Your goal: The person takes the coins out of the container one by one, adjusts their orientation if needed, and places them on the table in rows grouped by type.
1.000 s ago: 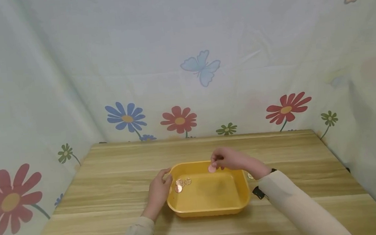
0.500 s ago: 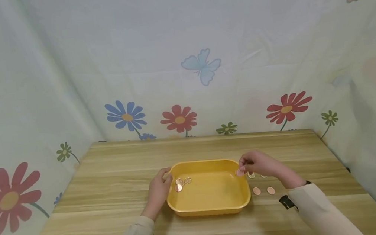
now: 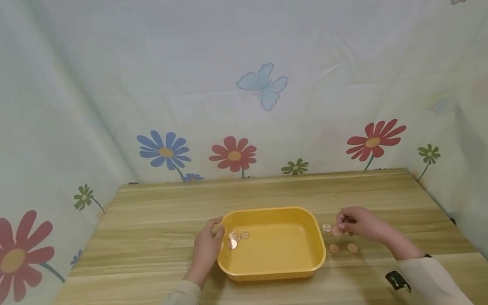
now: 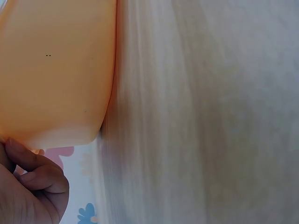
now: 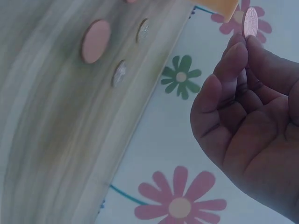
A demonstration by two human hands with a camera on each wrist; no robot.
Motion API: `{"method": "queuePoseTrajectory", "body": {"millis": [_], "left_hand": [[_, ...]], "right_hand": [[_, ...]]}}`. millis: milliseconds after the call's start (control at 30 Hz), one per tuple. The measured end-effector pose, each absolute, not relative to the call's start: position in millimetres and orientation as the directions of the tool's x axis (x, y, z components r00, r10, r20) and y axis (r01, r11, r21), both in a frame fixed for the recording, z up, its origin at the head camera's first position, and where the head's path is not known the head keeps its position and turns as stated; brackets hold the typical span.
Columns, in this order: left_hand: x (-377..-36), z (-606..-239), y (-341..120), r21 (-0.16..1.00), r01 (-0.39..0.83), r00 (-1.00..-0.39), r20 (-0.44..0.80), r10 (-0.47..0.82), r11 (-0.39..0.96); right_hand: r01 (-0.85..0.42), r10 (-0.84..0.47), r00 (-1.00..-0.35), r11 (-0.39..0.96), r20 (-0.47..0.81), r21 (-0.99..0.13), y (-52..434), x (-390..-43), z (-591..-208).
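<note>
My biggest risk is the yellow tub (image 3: 274, 246): my left hand (image 3: 206, 251) only rests curled against its left rim, thumb on the edge, so a nudge could slide it on the smooth bench (image 3: 145, 219) and rattle the three coins (image 3: 236, 238) lying in its far-left corner. The smaller risk sits in my right hand (image 3: 359, 224), just right of the tub: I pinch one copper coin (image 5: 250, 22) on its edge between thumb and fingertip, the other fingers loosely folded. That hold is thin, and I judge the coin could slip, roll across the wood and go over the edge. My knuckles could also scatter the loose coins (image 3: 343, 248) lying beneath that hand, close to the tub wall.

The bench is pale striped wood. Around it on three sides hangs a light cloth (image 3: 235, 51) printed with flowers and butterflies.
</note>
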State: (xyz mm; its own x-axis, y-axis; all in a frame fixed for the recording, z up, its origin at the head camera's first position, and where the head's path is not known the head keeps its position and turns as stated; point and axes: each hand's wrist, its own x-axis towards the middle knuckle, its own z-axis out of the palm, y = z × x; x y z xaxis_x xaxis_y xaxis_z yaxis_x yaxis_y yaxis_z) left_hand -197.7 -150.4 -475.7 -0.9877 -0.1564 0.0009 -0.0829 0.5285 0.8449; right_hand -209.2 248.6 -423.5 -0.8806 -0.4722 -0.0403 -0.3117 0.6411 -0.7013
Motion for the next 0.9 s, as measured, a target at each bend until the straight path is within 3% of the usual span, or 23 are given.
{"method": "queuePoseTrajectory", "body": {"millis": [433, 900], "left_hand": [[-197.5, -475.4, -150.4, 0.855, -0.099, -0.986, -0.013, -0.169, 0.51], [-197.4, -474.7, -149.7, 0.846, -0.093, -0.987, -0.008, -0.162, 0.525]], "right_hand": [[-0.298, -0.408, -0.913, 0.69, -0.015, -0.66, 290.7, -204.6, -443.5], [-0.23, -0.347, -0.935, 0.755, -0.077, -0.613, 316.0, -200.8, -450.6]]}}
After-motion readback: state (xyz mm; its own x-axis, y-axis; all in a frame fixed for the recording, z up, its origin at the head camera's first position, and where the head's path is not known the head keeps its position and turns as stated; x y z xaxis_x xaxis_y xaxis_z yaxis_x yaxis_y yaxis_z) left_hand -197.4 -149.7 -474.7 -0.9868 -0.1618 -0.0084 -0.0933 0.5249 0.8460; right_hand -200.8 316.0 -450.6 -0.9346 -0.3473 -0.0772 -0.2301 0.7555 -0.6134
